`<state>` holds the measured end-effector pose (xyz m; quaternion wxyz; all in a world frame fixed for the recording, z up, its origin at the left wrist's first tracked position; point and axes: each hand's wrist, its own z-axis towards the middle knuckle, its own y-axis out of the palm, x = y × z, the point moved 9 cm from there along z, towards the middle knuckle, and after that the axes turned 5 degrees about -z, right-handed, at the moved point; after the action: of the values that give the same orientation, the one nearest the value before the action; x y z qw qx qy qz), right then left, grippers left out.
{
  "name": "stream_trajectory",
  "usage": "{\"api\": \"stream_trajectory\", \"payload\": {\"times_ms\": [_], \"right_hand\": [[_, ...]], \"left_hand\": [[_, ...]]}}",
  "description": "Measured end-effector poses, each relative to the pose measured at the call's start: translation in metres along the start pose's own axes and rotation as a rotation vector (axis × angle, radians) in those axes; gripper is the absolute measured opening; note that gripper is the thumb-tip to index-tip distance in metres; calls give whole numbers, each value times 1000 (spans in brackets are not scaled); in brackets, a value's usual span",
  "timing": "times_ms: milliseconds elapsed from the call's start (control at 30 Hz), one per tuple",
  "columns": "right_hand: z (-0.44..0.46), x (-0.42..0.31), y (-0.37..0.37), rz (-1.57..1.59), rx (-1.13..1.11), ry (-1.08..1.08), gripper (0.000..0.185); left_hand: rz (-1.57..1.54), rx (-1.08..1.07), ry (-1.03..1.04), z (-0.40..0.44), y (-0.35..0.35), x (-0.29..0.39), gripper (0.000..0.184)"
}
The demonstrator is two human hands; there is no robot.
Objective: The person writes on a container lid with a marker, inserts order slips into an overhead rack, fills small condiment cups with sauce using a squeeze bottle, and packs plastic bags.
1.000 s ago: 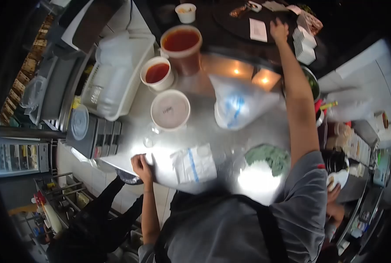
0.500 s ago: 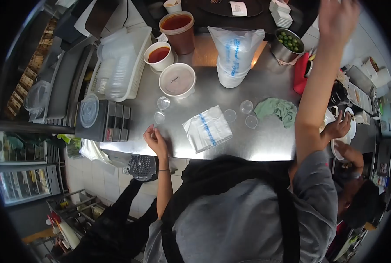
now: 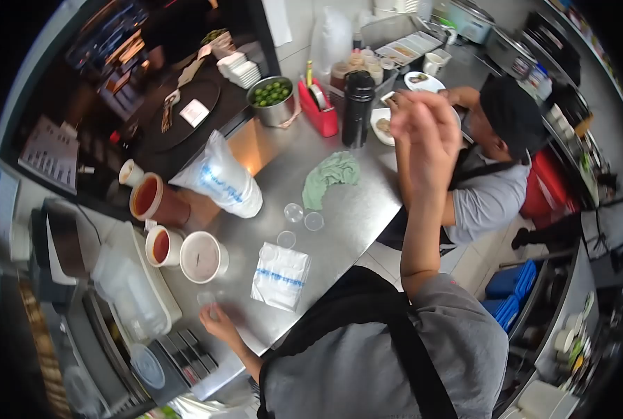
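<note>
My left hand [image 3: 217, 322] is low over the steel counter [image 3: 339, 237], beside a clear lid [image 3: 206, 299]; its fingers are curled and whether they hold anything is too small to tell. Raised in the air, my right hand [image 3: 427, 133] has bent fingers, smeared by motion. Near my left hand stands a white lidded tub [image 3: 202, 258]. A folded white plastic bag [image 3: 281, 276] with blue print lies flat between my hands. Beyond it are small clear lids [image 3: 313, 221] and a crumpled green cloth [image 3: 330, 176]. A filled plastic bag [image 3: 222, 177] stands further back.
Tubs of red sauce [image 3: 159, 198], a pot of green fruit [image 3: 272, 100], a red holder [image 3: 318, 108] and a black bottle [image 3: 358, 108] line the counter. A crate of plastic containers [image 3: 133, 283] is at left. A co-worker [image 3: 489, 160] in a black cap is at right, near plates.
The view has turned right, bringing the co-worker and right-hand counter into sight. My right hand has moved from the dark tray by the white stack into the air. My left hand remains near the counter's left part.
</note>
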<state>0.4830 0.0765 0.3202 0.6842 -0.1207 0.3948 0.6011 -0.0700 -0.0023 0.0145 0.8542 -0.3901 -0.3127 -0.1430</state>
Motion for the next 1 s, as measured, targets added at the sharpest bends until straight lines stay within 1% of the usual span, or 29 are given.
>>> {"api": "stream_trajectory", "payload": {"times_ms": [33,67,100,167,200,233,267,300,367,400,433,500,533,567,600,633,667,833,900,967,1000], "right_hand": [[7,16,0,-39,-3,43,20],[12,37,6,-62,-48,132,20],[20,60,13,-82,-100,224,20],[47,96,10,-187,-107,166,22],[73,107,-1,-302,-50,68,22],[103,119,-12,-410,6,-31,22],[136,139,-25,-560,25,-42,22],[169,160,-42,-707,50,-54,22],[222,222,-71,-1203,-48,31,26],[244,291,-94,-1414,-250,132,30],[258,346,-110,-1620,-455,231,33],[212,383,-88,-1879,-1252,262,35],[209,420,-108,-1823,-1230,345,40],[217,480,-117,-1770,-1207,-136,45],[208,477,-123,-1714,-1189,148,45],[203,470,-120,-1688,-1151,245,46],[200,467,-118,-1665,-1137,279,47],[191,452,-113,-1582,-1136,322,52],[195,433,-106,-1565,-1146,303,53],[203,401,-94,-1557,-1161,264,54],[214,372,-85,-1552,-1137,206,58]], "left_hand": [[-42,25,-44,-1,-8,1,10],[-83,55,-95,-3,-14,6,10],[-93,52,-88,0,-18,22,10],[-453,-34,-278,-3,-11,45,12],[-458,-19,-288,-4,-11,60,12],[-597,-38,-252,-4,-6,79,12],[-731,-55,-210,-4,-4,99,13],[-725,-36,-210,-5,-5,115,13],[-836,-76,-219,-7,7,147,14],[-791,-105,-225,-11,14,151,15],[-799,-87,-215,-13,18,160,15],[-771,-128,-181,-15,31,185,16],[-746,-148,-221,-16,38,195,16],[-754,-134,-216,-15,43,206,16],[-757,-140,-199,-16,49,218,16],[-757,-146,-181,-15,55,228,16],[-715,-149,-160,-16,61,234,17],[-757,-150,-190,-18,75,264,18],[-754,-147,-187,-17,75,278,18],[-683,-169,-119,-13,72,287,17],[-650,-173,-56,-12,72,286,27]]}}
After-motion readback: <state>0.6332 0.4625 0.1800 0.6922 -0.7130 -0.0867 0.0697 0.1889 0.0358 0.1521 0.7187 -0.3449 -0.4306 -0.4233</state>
